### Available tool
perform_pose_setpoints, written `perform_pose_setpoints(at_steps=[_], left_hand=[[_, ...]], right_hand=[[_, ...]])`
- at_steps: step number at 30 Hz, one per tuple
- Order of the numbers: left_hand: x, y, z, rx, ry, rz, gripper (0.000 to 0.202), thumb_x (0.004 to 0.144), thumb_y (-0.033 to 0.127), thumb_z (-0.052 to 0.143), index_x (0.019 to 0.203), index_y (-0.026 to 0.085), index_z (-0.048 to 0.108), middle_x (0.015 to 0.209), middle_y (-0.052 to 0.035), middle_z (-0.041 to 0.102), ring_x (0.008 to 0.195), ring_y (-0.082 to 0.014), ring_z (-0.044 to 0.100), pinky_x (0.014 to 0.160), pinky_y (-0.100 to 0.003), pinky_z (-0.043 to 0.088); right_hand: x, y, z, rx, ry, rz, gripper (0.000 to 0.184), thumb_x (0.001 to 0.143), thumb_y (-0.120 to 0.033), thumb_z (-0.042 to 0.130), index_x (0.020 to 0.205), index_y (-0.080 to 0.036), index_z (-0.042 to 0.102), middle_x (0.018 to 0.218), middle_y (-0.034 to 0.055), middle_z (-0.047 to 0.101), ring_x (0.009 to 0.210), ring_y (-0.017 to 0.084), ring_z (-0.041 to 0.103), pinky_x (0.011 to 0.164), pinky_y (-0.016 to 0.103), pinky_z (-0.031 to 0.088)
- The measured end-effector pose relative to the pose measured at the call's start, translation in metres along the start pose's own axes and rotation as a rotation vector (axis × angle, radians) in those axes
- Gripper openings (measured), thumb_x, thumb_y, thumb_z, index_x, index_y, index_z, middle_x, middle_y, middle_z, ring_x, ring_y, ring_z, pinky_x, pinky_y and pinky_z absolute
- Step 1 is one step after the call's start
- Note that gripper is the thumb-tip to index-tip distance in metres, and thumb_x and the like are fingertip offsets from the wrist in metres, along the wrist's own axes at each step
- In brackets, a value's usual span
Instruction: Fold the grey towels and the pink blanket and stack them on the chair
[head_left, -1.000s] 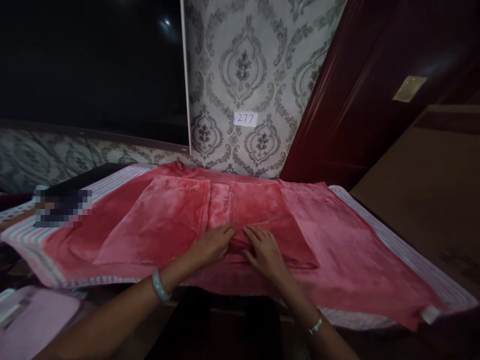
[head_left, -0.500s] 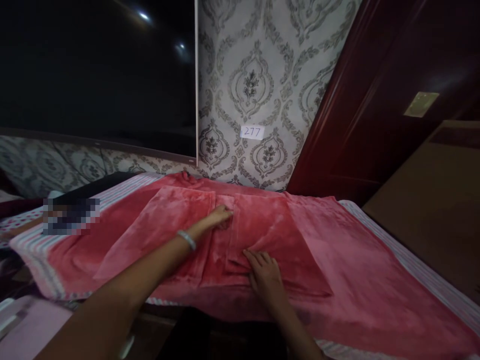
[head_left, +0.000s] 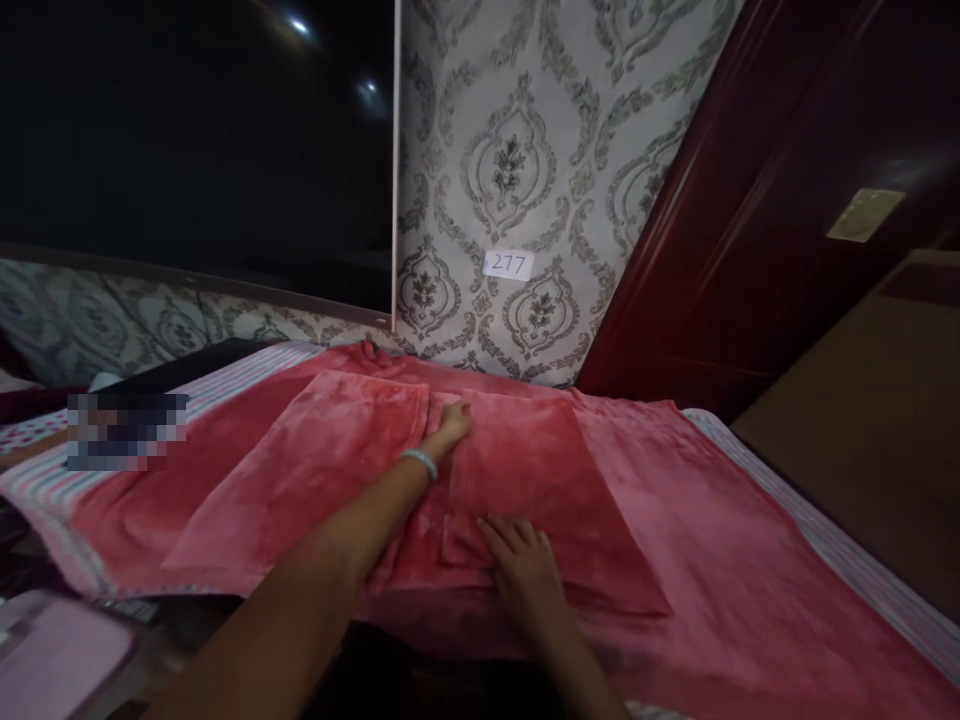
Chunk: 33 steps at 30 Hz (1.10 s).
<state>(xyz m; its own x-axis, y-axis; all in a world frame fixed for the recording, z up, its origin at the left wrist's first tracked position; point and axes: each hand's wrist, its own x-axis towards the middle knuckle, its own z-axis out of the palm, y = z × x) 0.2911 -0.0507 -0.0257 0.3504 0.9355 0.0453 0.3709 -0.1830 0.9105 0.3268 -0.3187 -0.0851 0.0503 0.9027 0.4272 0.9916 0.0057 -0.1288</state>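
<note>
A red plush cloth lies with its two sides folded in toward a narrow gap in the middle. My left hand reaches to the far end of this gap. Its fingers are closed at the upper left corner of the right panel, pinching the fabric; the fingertips are partly hidden. Nearer to me, my right hand rests with fingers stretched out flat on the front left part of the same panel. Beneath the folded cloth spreads a larger layer of pinkish-red plush fabric.
A striped cover shows under the red fabric. Behind stand a patterned wall with a paper label and a large dark screen. A dark red wooden panel and a brown board are on the right.
My left hand has moved slightly away from me along the panel's edge. The right hand has shifted a little toward me, and the crease under it looks flatter. The view has moved slightly.
</note>
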Motion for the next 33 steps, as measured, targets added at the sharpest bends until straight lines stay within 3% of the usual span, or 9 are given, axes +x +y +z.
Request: perform_pose_setpoints(at_steps=[5, 8, 11, 15, 19, 24, 29, 31, 33], left_hand=[[0.005, -0.003, -0.003, 0.09, -0.001, 0.021, 0.046, 0.087, 0.017, 0.061, 0.132, 0.014, 0.066, 0.124, -0.0138, 0.074, 0.109, -0.0228, 0.071, 0.093, -0.03, 0.055], [0.005, 0.004, -0.004, 0.211, -0.032, 0.045, 0.046, 0.086, 0.019, 0.061, 0.132, 0.011, 0.066, 0.126, -0.0179, 0.072, 0.114, -0.0285, 0.069, 0.097, -0.036, 0.054], [0.002, 0.02, 0.001, 0.351, -0.044, 0.115, 0.056, 0.087, 0.02, 0.06, 0.142, 0.009, 0.058, 0.148, -0.0248, 0.056, 0.136, -0.0368, 0.055, 0.11, -0.047, 0.046], [-0.008, 0.039, 0.017, 0.505, -0.084, 0.25, 0.067, 0.09, 0.031, 0.061, 0.153, 0.013, 0.048, 0.165, -0.0221, 0.035, 0.154, -0.0404, 0.028, 0.125, -0.053, 0.023], [-0.012, 0.032, 0.027, 0.742, -0.172, 0.297, 0.069, 0.096, 0.047, 0.051, 0.158, 0.016, 0.043, 0.17, -0.0201, 0.026, 0.159, -0.041, 0.014, 0.127, -0.058, 0.013], [-0.004, 0.002, 0.028, 0.893, -0.23, 0.257, 0.075, 0.097, 0.059, 0.042, 0.162, 0.022, 0.036, 0.172, -0.0192, 0.018, 0.158, -0.0434, 0.013, 0.123, -0.063, 0.017], [-0.003, 0.001, 0.03, 0.869, -0.232, 0.251, 0.08, 0.094, 0.065, 0.044, 0.162, 0.024, 0.035, 0.173, -0.0186, 0.017, 0.159, -0.0432, 0.009, 0.123, -0.064, 0.013], [-0.003, 0.007, 0.025, 0.781, -0.298, 0.228, 0.083, 0.092, 0.066, 0.048, 0.161, 0.02, 0.037, 0.172, -0.0211, 0.015, 0.159, -0.0442, 0.007, 0.123, -0.065, 0.01], [-0.002, 0.014, 0.012, 0.664, -0.378, 0.215, 0.081, 0.092, 0.063, 0.053, 0.158, 0.016, 0.043, 0.17, -0.0229, 0.021, 0.158, -0.0428, 0.014, 0.124, -0.062, 0.014]], right_hand=[[0.001, -0.013, -0.002, 0.014, -0.062, 0.067, 0.063, 0.086, -0.005, 0.055, 0.144, -0.027, 0.061, 0.143, 0.0057, 0.063, 0.116, 0.028, 0.057, 0.092, 0.041, 0.046], [0.004, -0.018, -0.017, 0.04, -0.142, 0.117, 0.06, 0.089, -0.008, 0.054, 0.146, -0.025, 0.06, 0.146, 0.0073, 0.061, 0.118, 0.028, 0.057, 0.093, 0.042, 0.047], [0.012, -0.016, -0.046, 0.128, -0.19, 0.079, 0.058, 0.094, -0.02, 0.059, 0.151, -0.025, 0.054, 0.15, 0.0079, 0.057, 0.13, 0.027, 0.053, 0.105, 0.045, 0.043], [0.034, -0.01, -0.071, 0.153, -0.131, 0.099, 0.049, 0.102, -0.037, 0.055, 0.15, -0.027, 0.055, 0.152, 0.0078, 0.055, 0.142, 0.028, 0.045, 0.12, 0.051, 0.03], [0.042, -0.016, -0.046, 0.111, -0.189, 0.067, 0.053, 0.104, -0.046, 0.053, 0.155, -0.034, 0.047, 0.164, 0.0053, 0.039, 0.152, 0.033, 0.031, 0.121, 0.06, 0.026], [0.028, -0.022, -0.008, 0.12, -0.232, 0.032, 0.057, 0.105, -0.051, 0.049, 0.16, -0.037, 0.038, 0.167, 0.0011, 0.032, 0.155, 0.033, 0.024, 0.123, 0.062, 0.022], [0.022, -0.018, -0.004, 0.105, -0.198, 0.017, 0.058, 0.104, -0.047, 0.05, 0.16, -0.04, 0.036, 0.167, -0.0003, 0.033, 0.155, 0.033, 0.025, 0.123, 0.062, 0.024], [0.023, -0.018, -0.004, 0.084, -0.19, 0.016, 0.056, 0.104, -0.044, 0.051, 0.159, -0.04, 0.039, 0.166, 0.0008, 0.034, 0.154, 0.033, 0.026, 0.122, 0.061, 0.026], [0.023, -0.019, -0.003, 0.053, -0.195, 0.014, 0.055, 0.104, -0.041, 0.052, 0.157, -0.038, 0.043, 0.165, 0.0029, 0.036, 0.153, 0.033, 0.028, 0.12, 0.061, 0.028]])
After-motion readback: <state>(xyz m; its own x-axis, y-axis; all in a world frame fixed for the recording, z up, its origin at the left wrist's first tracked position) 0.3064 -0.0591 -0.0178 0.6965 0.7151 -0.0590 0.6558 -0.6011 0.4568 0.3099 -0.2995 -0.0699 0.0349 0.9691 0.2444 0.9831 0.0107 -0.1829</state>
